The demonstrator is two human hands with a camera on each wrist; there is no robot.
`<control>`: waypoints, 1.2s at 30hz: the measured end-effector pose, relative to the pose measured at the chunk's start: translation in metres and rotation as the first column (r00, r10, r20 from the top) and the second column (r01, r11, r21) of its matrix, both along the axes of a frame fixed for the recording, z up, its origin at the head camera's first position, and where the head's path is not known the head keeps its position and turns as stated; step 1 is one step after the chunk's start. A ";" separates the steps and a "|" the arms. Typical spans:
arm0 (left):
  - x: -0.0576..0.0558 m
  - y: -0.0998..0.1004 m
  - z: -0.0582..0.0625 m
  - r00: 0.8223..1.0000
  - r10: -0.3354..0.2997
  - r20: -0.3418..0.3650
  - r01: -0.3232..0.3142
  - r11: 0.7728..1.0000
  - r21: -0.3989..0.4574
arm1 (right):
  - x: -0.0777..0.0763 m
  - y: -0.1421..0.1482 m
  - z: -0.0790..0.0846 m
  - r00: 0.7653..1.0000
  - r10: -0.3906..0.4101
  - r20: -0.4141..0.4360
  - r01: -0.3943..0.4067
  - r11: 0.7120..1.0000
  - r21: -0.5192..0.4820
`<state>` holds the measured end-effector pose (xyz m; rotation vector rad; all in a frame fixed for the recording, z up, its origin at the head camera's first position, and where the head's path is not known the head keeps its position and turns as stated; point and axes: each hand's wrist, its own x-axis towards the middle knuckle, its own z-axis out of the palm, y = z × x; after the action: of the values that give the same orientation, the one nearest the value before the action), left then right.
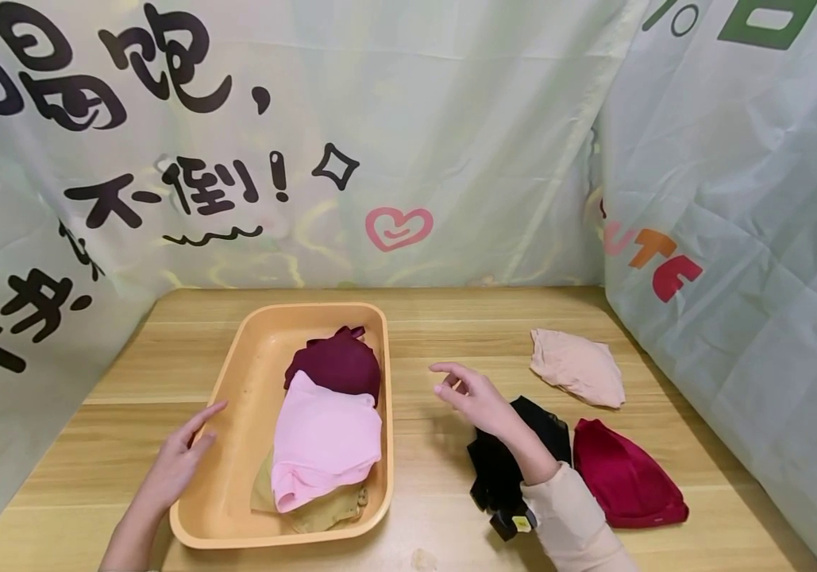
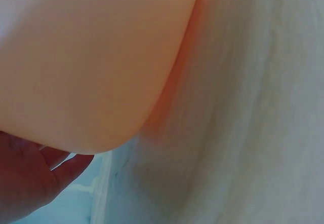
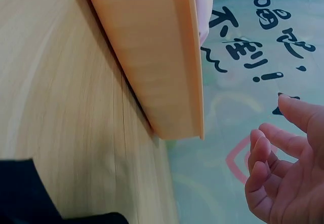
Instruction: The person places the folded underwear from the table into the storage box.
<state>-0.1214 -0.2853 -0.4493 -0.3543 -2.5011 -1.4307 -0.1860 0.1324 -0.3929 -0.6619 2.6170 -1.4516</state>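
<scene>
An orange plastic tray (image 1: 218,469) stands on the left of the table. My left hand (image 1: 175,461) rests at its left rim, fingers extended over the edge; the tray's wall partly hides them in the left wrist view. Inside, along the right side, lie a folded maroon bra (image 1: 333,361), a pink folded garment (image 1: 325,441) overlapping it, and an olive-tan garment (image 1: 329,511) mostly hidden beneath the pink one. My right hand (image 1: 479,401) hovers right of the tray, holding nothing, its fingers loosely bent. Under that forearm lies a black garment (image 1: 501,461) with a yellow label.
Right of the black garment is a crimson folded garment (image 1: 626,477), shaped like a bra cup. Farther back lies a pale pink folded garment (image 1: 579,369). Printed curtains (image 1: 479,143) close off the back and both sides of the wooden table (image 1: 444,318).
</scene>
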 end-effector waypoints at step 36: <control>0.000 0.000 0.001 1.000 -0.019 0.015 0.019 1.000 0.009 | -0.014 0.029 -0.002 0.919 -0.374 0.127 0.394 0.889 -0.232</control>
<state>-0.1217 -0.2857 -0.4484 -0.3677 -2.5089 -1.4571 -0.2004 0.1612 -0.3948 -0.0878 2.6278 -1.8967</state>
